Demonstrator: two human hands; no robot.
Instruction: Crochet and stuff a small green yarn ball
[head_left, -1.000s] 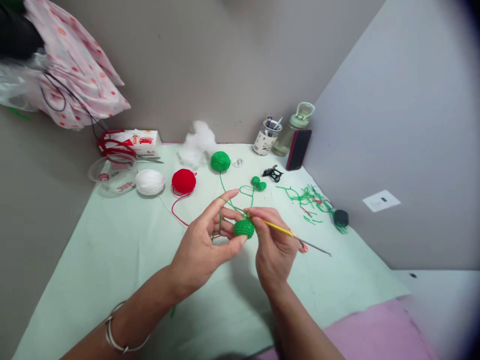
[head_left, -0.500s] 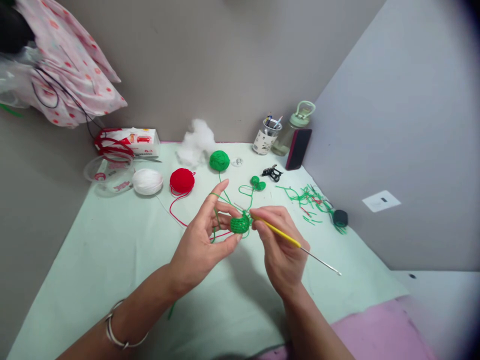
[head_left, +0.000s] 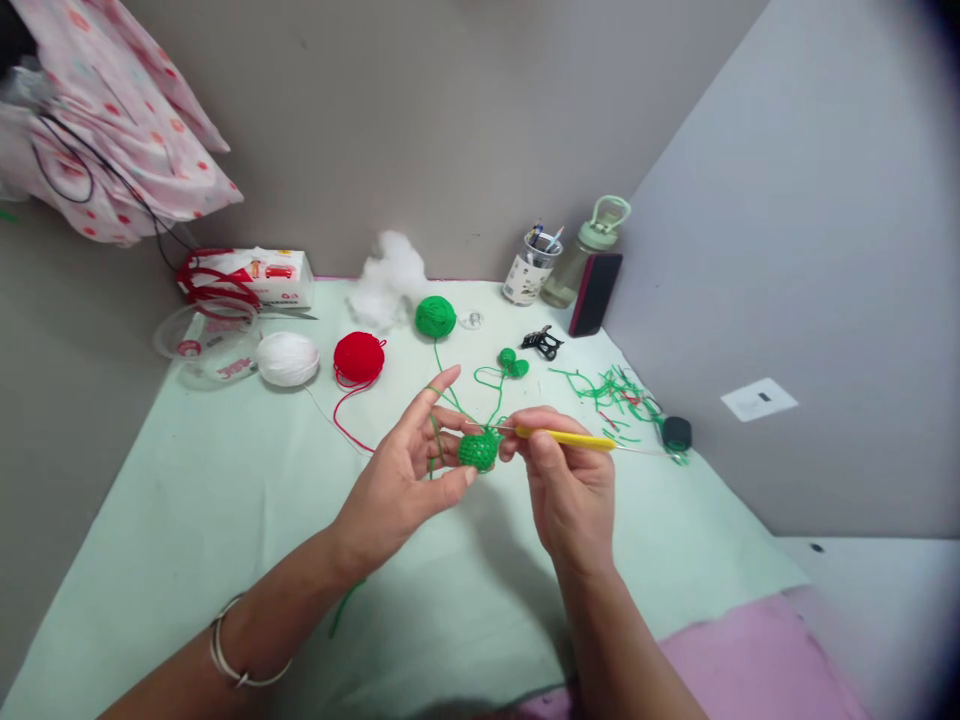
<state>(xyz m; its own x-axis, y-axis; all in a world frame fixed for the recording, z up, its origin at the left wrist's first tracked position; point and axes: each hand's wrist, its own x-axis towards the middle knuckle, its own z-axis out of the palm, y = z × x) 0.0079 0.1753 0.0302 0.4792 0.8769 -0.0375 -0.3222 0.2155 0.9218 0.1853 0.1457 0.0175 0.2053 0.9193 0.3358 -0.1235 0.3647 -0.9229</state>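
My left hand (head_left: 405,475) pinches a small green crocheted piece (head_left: 478,450) between thumb and middle fingers, with the forefinger raised and green yarn looped over it. My right hand (head_left: 566,480) grips a yellow-handled crochet hook (head_left: 562,438), its metal tip at the top of the green piece. The green strand runs back to a green yarn ball (head_left: 435,316) on the pale green table cover (head_left: 225,520).
Red yarn ball (head_left: 358,357), white yarn ball (head_left: 287,358), stuffing (head_left: 390,275), tissue box (head_left: 247,275), clear plastic cup (head_left: 202,345), pen cup (head_left: 529,270), water bottle (head_left: 577,260), dark phone (head_left: 594,294), black clip (head_left: 543,342), green yarn scraps (head_left: 615,395), small green crocheted pieces (head_left: 513,362).
The hook's handle has swung from pointing down-right to lying almost level. Both hands and the green piece shifted slightly left and up.
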